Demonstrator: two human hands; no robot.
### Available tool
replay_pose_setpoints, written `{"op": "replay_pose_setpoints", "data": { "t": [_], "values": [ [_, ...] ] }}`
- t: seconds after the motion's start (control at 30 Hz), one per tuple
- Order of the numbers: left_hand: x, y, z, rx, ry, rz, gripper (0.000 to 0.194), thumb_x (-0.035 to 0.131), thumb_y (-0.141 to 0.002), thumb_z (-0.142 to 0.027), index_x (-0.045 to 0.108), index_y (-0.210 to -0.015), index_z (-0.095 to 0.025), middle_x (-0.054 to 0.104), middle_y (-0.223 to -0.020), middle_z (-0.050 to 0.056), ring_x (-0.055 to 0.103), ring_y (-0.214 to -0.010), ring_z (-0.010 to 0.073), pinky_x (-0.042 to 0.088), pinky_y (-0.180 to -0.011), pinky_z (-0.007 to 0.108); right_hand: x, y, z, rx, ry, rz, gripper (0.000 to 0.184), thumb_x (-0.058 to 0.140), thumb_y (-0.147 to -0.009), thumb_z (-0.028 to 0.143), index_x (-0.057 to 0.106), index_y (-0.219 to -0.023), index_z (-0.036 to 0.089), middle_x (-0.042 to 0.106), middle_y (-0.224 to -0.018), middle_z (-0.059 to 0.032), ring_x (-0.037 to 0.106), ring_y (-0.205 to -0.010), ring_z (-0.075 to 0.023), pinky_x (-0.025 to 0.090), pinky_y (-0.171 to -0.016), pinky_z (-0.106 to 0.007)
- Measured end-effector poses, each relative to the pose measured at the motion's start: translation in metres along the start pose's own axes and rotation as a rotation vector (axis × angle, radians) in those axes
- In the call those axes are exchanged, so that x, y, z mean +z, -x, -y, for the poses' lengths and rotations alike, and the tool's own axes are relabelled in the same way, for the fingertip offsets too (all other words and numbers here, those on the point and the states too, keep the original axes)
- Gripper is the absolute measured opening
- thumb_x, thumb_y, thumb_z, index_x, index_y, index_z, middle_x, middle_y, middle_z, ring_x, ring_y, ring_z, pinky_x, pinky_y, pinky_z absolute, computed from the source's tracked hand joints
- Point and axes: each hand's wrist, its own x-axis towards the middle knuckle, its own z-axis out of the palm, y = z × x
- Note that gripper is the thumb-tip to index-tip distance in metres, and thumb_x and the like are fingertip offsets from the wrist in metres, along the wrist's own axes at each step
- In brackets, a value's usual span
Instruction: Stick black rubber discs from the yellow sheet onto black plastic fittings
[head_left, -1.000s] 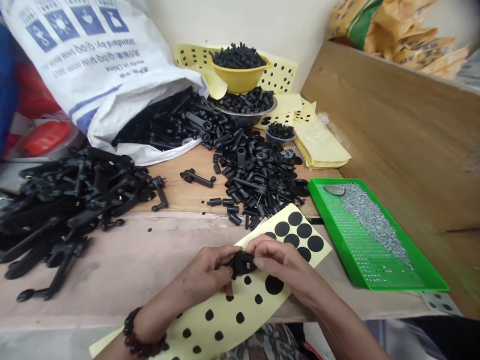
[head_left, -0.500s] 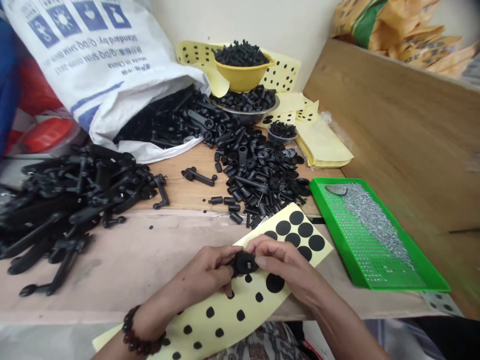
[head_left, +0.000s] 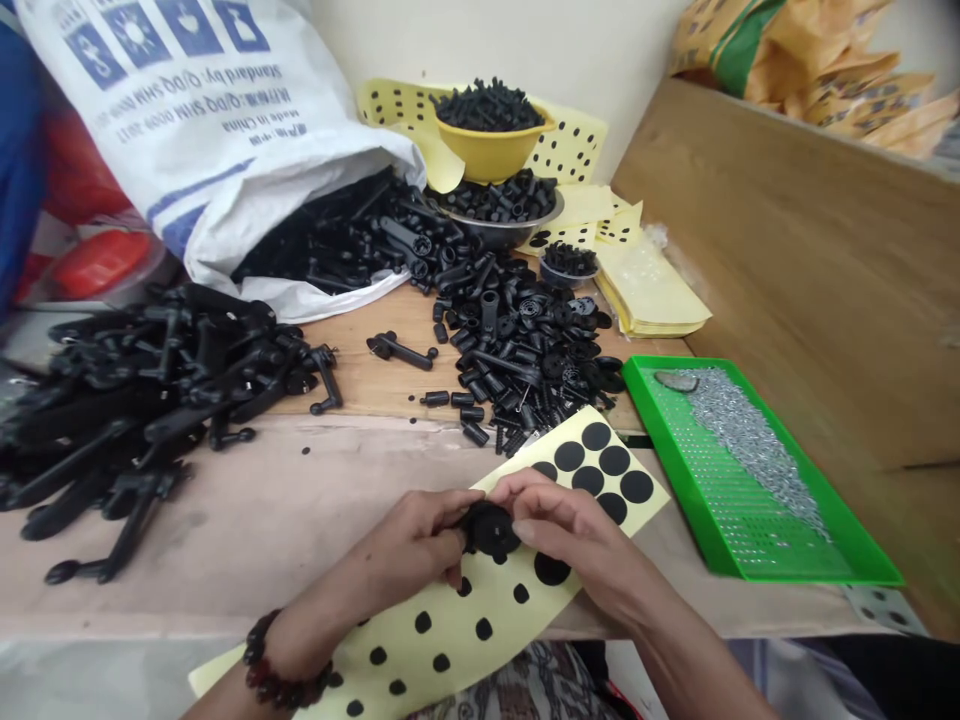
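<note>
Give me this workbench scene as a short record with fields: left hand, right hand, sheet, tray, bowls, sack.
Left hand: grips a round black part
Right hand: fingertips at the same part's other side
Sheet: yellow sticker sheet beneath the hands, with black dots, larger ones at its far end
Tray: green tray at right, holding small silvery pieces
Bowls: yellow bowl above metal bowl, both full of black parts
Sack: white sack, open, black parts spilling out

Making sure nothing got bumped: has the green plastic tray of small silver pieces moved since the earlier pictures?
No. The green plastic tray keeps its place beside the brown wooden board; both shift slightly together as the view shifts.
</note>
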Motion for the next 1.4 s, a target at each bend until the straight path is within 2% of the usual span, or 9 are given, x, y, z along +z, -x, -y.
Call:
{"op": "replay_pose_setpoints", "data": {
  "t": [0.27, 0.57, 0.87, 1.1, 1.27, 1.4],
  "values": [
    [-0.0018, -0.0005, 0.0047, -0.002, -0.066, -0.027, 0.032, 0.047, -0.081, -0.016, 0.064, -0.108, -0.017, 0.061, -0.082, 0.001, 0.05, -0.055, 0.0082, 0.04, -0.051, 0.02, 0.0016, 0.001, -0.0021, -0.009, 0.035, -0.016, 0.023, 0.062, -0.077, 0.036, 0.053, -0.065, 0.02, 0.057, -0.101, -0.0069, 0.052, -0.089, -0.0209, 0.04, -0.072, -0.031],
    [-0.0024, 0.0007, 0.0019, -0.007, -0.122, -0.007, 0.045, 0.043, -0.077, -0.012, 0.061, -0.117, -0.018, 0.061, -0.077, -0.001, 0.052, -0.056, 0.0092, 0.039, -0.051, 0.019, 0.0037, -0.0032, -0.0031, 0.026, 0.065, -0.044, 0.021, 0.063, -0.074, 0.034, 0.052, -0.062, 0.02, 0.057, -0.097, -0.0065, 0.051, -0.083, -0.0198, 0.04, -0.069, -0.029],
    [-0.0024, 0.0046, -0.0039, -0.021, -0.159, -0.01, 0.045, 0.041, -0.076, -0.009, 0.062, -0.115, -0.018, 0.058, -0.073, -0.002, 0.052, -0.057, 0.0096, 0.041, -0.052, 0.019, 0.0026, -0.0035, -0.0044, 0.04, 0.003, -0.032, 0.026, 0.063, -0.074, 0.036, 0.051, -0.059, 0.019, 0.057, -0.094, -0.0054, 0.051, -0.082, -0.0192, 0.038, -0.071, -0.03],
    [-0.0033, 0.0028, -0.0011, -0.005, -0.164, 0.003, 0.045, 0.04, -0.076, -0.008, 0.062, -0.114, -0.018, 0.057, -0.069, -0.003, 0.052, -0.056, 0.0097, 0.041, -0.052, 0.019, 0.0024, -0.0045, -0.0053, 0.024, 0.049, -0.025, 0.021, 0.062, -0.075, 0.033, 0.052, -0.062, 0.019, 0.056, -0.094, -0.0054, 0.051, -0.084, -0.0194, 0.038, -0.072, -0.029],
    [-0.0033, 0.0022, -0.0004, 0.014, -0.16, 0.01, 0.047, 0.04, -0.076, -0.008, 0.061, -0.116, -0.018, 0.06, -0.079, -0.001, 0.053, -0.058, 0.0094, 0.042, -0.054, 0.019, 0.0028, -0.0053, -0.0043, 0.005, 0.103, -0.026, 0.02, 0.06, -0.075, 0.033, 0.051, -0.062, 0.02, 0.057, -0.094, -0.0053, 0.051, -0.084, -0.0195, 0.039, -0.071, -0.029],
    [-0.0031, 0.0025, -0.0005, 0.006, -0.171, 0.007, 0.044, 0.041, -0.077, -0.008, 0.061, -0.115, -0.018, 0.058, -0.07, -0.003, 0.052, -0.055, 0.0094, 0.041, -0.051, 0.019, 0.003, -0.0048, -0.0042, -0.01, 0.133, -0.026, 0.02, 0.059, -0.076, 0.033, 0.052, -0.063, 0.02, 0.057, -0.093, -0.0055, 0.052, -0.084, -0.0196, 0.04, -0.07, -0.029]
  ]
}}
